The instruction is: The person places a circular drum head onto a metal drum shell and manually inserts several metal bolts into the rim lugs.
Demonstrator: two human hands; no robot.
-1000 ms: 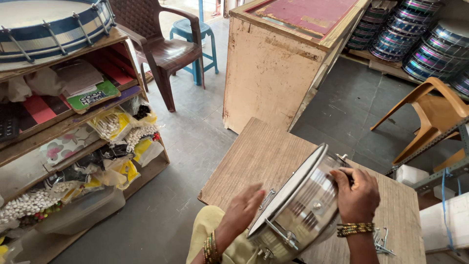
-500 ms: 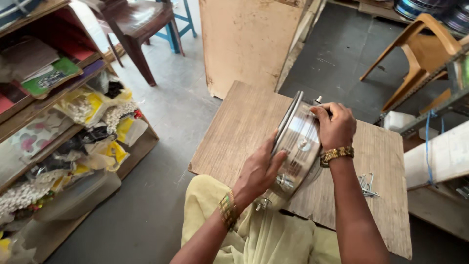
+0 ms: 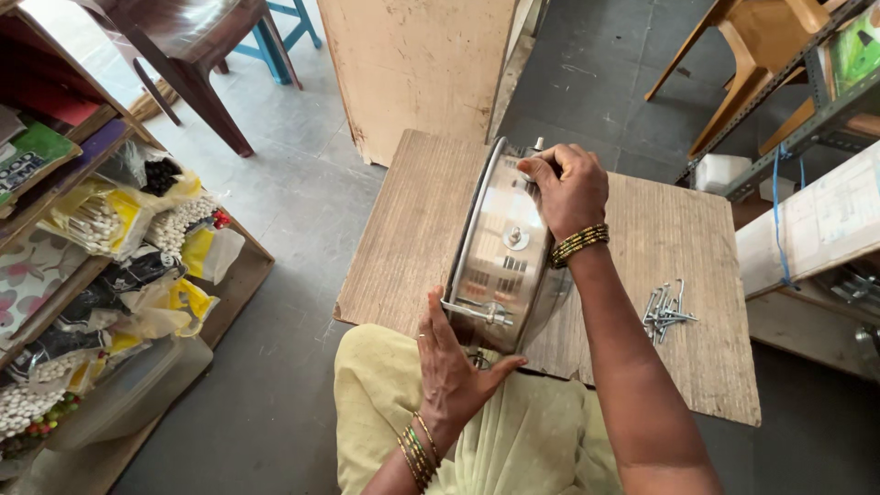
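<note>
Head view, looking down on my two hands. At 9 o'clock, a wooden shelf unit [image 3: 240, 284] carries clear bags with yellow panels [image 3: 96, 220] holding pale sticks, a green flat packet [image 3: 32, 158] above them, a floral-patterned flat pack [image 3: 32, 275], and, toward 7 o'clock, bags of white and coloured beads [image 3: 27, 417]; the contents are partly blurred, so beads is my best reading. A translucent plastic tub [image 3: 137, 390] sits on the lowest shelf. At centre, a shiny metal drum shell [image 3: 504, 247] stands on edge on a wooden board [image 3: 678, 238] across my lap. My right hand [image 3: 570, 188], at 12 o'clock on the shell, curls over the top rim with fingers pinching a tuning bolt. My left hand [image 3: 454, 362], at 6 o'clock, lies spread and flat against the lower rim. A small heap of metal tension rods [image 3: 667, 307] lies on the board at 3 o'clock.
</note>
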